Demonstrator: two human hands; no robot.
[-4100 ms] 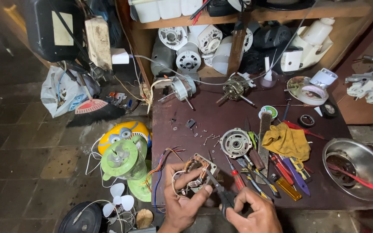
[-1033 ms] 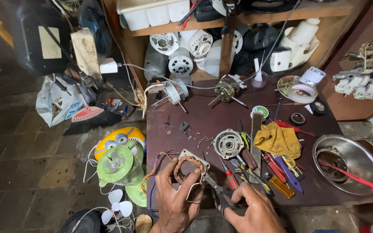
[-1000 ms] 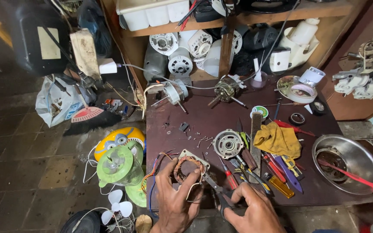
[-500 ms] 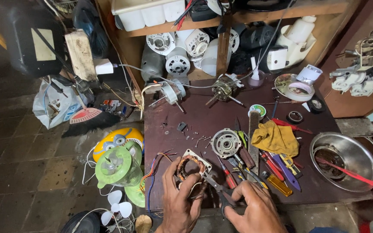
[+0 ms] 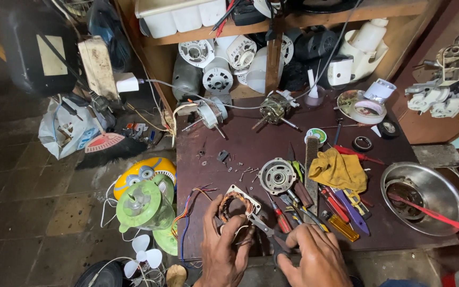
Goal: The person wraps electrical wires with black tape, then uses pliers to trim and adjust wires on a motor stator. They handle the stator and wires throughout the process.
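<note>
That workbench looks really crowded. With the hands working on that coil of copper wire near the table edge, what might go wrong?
The right hand holds cutters right against the copper-wound stator that the left hand steadies; a slip might nick the fine windings or a finger. The stator sits near the table edge, so it could drop to the floor. Small loose screws lie scattered nearby and could easily be swept off or lost.
</note>
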